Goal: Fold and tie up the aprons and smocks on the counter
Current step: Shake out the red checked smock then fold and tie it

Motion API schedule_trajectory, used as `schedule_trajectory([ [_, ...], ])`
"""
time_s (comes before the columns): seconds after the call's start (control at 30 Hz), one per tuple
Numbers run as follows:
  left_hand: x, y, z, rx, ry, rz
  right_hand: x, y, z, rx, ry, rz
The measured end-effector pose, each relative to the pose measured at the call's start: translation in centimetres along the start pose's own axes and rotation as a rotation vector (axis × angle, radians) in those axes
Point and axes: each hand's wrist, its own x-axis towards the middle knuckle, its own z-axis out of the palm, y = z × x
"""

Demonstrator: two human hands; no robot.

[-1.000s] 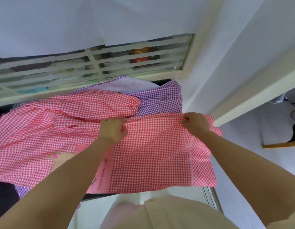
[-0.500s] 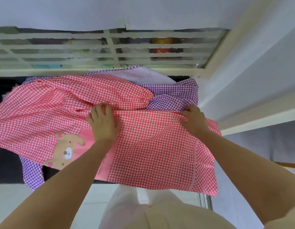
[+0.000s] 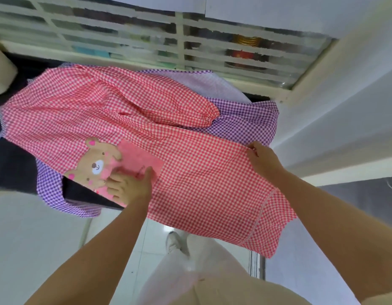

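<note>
A red-and-white checked smock (image 3: 197,172) lies spread over the dark counter (image 3: 12,164), its lower part hanging past the front edge. It has a pink pocket with a bear patch (image 3: 96,166). My left hand (image 3: 129,186) lies on the pocket with its fingers spread, next to the bear. My right hand (image 3: 262,159) pinches the smock's far right edge. One sleeve (image 3: 168,106) is folded across the top. A purple checked smock (image 3: 245,119) lies underneath, showing at the right and at the lower left (image 3: 52,190).
A louvred window (image 3: 190,40) runs behind the counter, with a white wall corner (image 3: 335,119) close on the right. A pale rounded object (image 3: 1,71) sits at the far left of the counter. White floor tiles and my legs show below.
My left hand let go of the smock's upper fold and slid down and left onto the pink pocket. My right hand kept its hold on the right edge. The view swung left.
</note>
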Motion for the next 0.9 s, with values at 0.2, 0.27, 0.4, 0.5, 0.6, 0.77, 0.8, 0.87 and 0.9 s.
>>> schedule_trajectory([
  [0.2,-3.7,-3.7,1.1,-0.283,-0.022,-0.455,-1.5,0.9,-0.2,0.052,-0.265,0.025],
  [0.27,-5.3,-5.4,1.9,-0.492,-0.134,-0.593,-1.6,1.1,-0.4,0.117,-0.367,0.051],
  [0.4,-9.0,-7.7,3.5,-0.857,-0.56,-0.614,-0.9,1.4,-0.7,0.105,-0.633,0.193],
  [0.5,-12.8,-8.8,4.5,-1.031,-0.493,-0.584,-0.4,1.5,-2.2,0.385,-0.883,0.212],
  [0.6,-16.8,-10.0,5.2,-1.217,-0.354,-0.606,-0.1,2.8,-3.4,0.411,-0.805,0.148],
  [0.77,-22.9,-10.9,6.1,-1.156,-0.569,-0.46,0.2,6.0,-4.0,0.026,-0.95,-0.011],
  [0.8,-23.6,-10.9,6.2,-1.115,-0.644,-0.421,0.1,5.8,-4.2,0.051,-0.964,-0.017],
  [0.87,-24.8,-10.9,6.6,-1.182,-0.645,-0.418,0.1,5.2,-4.6,0.217,-0.937,0.032],
  [0.9,-25.6,-11.2,7.0,-1.237,-0.597,-0.442,0.1,5.6,-4.8,0.291,-0.903,0.047],
])
